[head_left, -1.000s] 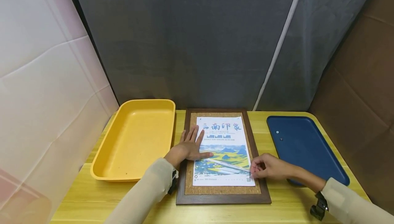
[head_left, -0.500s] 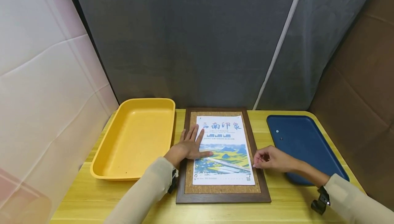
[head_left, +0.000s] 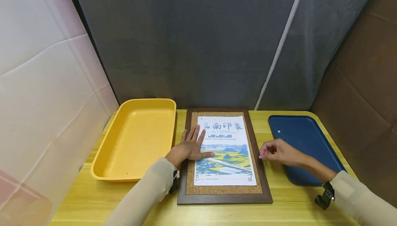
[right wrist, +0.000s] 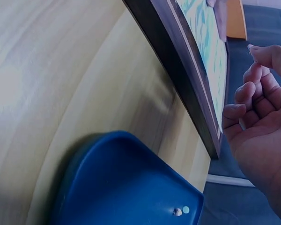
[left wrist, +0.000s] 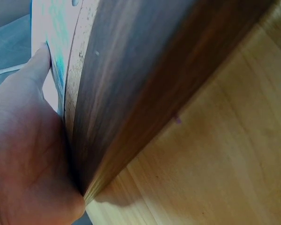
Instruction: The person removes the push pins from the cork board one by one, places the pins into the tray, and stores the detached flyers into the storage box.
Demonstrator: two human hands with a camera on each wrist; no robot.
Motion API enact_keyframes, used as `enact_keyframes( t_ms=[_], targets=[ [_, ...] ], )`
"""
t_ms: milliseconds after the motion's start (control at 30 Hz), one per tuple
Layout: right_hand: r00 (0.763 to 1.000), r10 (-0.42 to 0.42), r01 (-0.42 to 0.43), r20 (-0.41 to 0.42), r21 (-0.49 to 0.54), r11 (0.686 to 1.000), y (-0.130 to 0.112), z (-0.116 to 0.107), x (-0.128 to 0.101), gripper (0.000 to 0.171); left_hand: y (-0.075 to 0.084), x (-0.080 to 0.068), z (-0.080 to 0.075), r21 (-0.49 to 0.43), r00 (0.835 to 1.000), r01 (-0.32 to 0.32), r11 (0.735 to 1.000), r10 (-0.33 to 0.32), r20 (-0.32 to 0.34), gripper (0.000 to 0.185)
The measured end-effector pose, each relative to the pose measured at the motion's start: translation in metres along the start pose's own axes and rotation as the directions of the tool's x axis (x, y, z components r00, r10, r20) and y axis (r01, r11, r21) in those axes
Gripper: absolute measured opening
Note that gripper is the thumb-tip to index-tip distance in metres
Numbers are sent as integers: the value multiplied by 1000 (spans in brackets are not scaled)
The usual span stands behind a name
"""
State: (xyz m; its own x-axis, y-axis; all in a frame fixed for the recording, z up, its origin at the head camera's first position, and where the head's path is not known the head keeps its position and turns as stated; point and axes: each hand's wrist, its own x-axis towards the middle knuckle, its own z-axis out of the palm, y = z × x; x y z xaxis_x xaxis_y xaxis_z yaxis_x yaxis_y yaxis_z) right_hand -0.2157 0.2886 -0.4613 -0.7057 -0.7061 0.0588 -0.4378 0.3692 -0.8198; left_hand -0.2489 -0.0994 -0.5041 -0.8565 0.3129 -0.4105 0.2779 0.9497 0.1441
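A printed paper poster (head_left: 225,139) lies on a wood-framed cork board (head_left: 227,189). My left hand (head_left: 190,149) rests on the poster's left side, fingers spread and straight. In the left wrist view, its thumb (left wrist: 37,65) touches the paper and its palm lies beside the frame. Just right of the board hovers my right hand (head_left: 280,153), with curled fingers (right wrist: 246,91). Whether anything tiny is between its thumb and forefinger, I cannot tell. Small pin-like marks show near the poster's upper corners, and a white dot (head_left: 197,176) marks the lower left.
A yellow tray (head_left: 133,170) stands left of the board. On the right lies a blue tray (head_left: 310,143) holding a small white round piece (head_left: 278,131) and a second small piece (right wrist: 177,212). Grey cloth (head_left: 186,46) hangs behind the wooden table (head_left: 161,215).
My right hand has left the poster's lower right edge and moved up and to the right, off the board toward the blue tray. My left hand has stayed in place.
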Motion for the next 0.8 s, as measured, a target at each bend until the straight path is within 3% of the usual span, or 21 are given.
enact_keyframes(
  t_ms=[533,800],
  targets=[
    [993,81,-83,-88,-16,996,11,-21,-13,5,0,2,2,-8,1000,-2,1000,2,-1,119],
    [985,110,-117,-131,-47,992,21,-33,-18,13,-2,5,4,1,1000,2,1000,-2,-9,119]
  ],
)
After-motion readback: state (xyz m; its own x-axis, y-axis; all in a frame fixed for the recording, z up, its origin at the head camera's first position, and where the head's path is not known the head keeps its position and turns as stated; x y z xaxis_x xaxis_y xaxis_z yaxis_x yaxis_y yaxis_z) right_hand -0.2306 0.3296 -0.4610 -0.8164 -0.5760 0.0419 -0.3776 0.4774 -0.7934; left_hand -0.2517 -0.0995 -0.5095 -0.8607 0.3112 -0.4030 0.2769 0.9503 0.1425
